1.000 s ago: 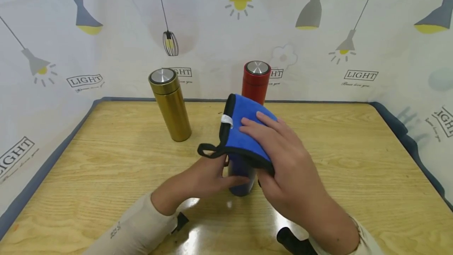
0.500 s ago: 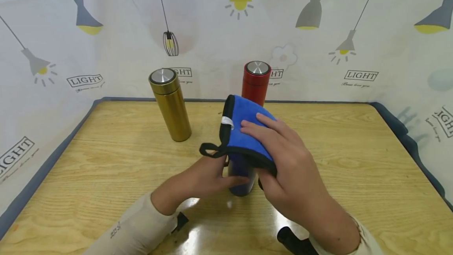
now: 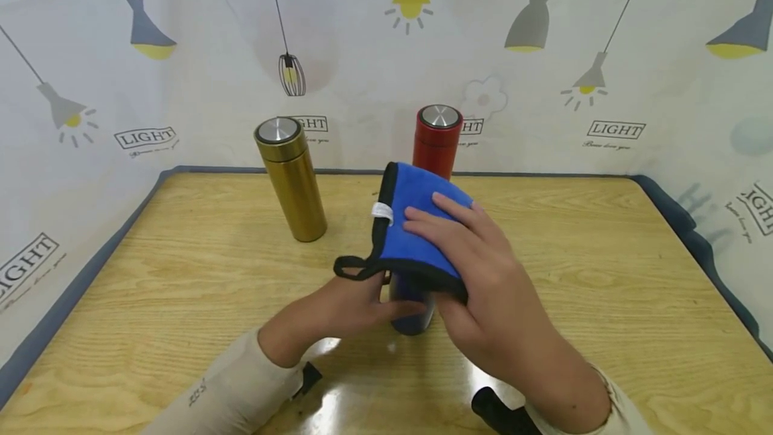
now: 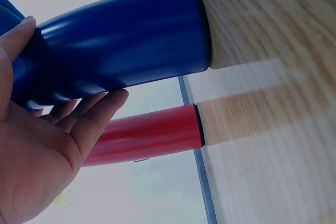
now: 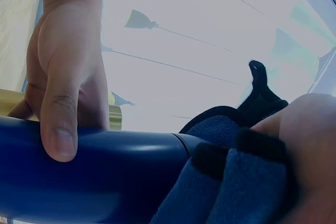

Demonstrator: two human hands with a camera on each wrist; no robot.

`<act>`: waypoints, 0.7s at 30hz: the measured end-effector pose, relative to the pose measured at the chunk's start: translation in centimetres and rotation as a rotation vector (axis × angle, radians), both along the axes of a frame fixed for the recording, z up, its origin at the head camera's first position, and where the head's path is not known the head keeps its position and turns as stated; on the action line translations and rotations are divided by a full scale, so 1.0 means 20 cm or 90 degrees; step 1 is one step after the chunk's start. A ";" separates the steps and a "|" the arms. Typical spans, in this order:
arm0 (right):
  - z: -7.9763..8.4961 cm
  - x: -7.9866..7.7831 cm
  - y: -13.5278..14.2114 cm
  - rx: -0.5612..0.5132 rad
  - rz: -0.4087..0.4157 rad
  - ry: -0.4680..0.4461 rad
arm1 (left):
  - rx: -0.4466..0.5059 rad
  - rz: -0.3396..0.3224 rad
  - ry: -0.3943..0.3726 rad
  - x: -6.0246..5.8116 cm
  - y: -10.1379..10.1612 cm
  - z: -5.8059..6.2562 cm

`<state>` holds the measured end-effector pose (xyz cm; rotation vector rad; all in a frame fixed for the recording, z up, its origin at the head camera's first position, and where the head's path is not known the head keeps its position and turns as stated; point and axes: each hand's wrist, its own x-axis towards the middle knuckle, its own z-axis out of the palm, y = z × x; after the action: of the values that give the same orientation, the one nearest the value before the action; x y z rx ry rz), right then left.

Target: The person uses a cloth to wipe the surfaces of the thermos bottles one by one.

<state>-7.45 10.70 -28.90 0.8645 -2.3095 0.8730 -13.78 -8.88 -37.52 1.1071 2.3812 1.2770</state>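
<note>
While your left hand (image 3: pixel 347 307) keeps the place it had half a second ago, your right hand (image 3: pixel 492 280) has slid slightly leftward, and the blue fuzzy cloth with black edging (image 3: pixel 401 247) under its fingers has gone with it. The cloth's white fabric tag (image 3: pixel 382 211) has moved the same way, just left of your right fingertips, and its black fabric loop (image 3: pixel 362 276) now hangs a little lower, just above your left hand. Two of your right fingers lie pressed together on the cloth with a third spread slightly apart from them, and the thumb sits on the near side, so that the hand grips the cloth round the top of the glossy blue cylindrical bottle (image 4: pixel 121 38). That bottle stands on the light wood-grain table (image 3: pixel 574 240), between your left thumb and fingers, which pinch its body from opposite sides; the left wrist view shows those fingers side by side. Just past your right fingertips, partly hidden by the cloth, the red cylindrical bottle with a silver-topped lid (image 3: pixel 437 143) has stayed put, as has the gold cylindrical bottle with a matching silver top (image 3: pixel 296 183), beyond your left fingers and off to their left.
</note>
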 end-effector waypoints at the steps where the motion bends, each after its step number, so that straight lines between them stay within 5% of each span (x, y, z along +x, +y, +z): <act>1: 0.00 0.00 0.00 -0.005 -0.002 -0.003 | 0.002 0.004 -0.010 0.00 0.00 0.00; 5: 0.00 0.00 -0.01 -0.018 -0.009 -0.003 | 0.011 0.018 -0.033 0.00 0.00 0.00; 13: 0.00 0.00 -0.01 0.010 -0.004 -0.011 | -0.012 0.003 0.007 0.00 0.01 0.00; 21: -0.01 -0.01 -0.01 -0.061 0.024 -0.024 | 0.007 0.029 -0.020 0.01 0.00 0.00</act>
<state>-7.64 10.54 -29.02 0.8595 -2.2699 1.0150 -13.65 -8.94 -37.61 1.0344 2.3926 1.3146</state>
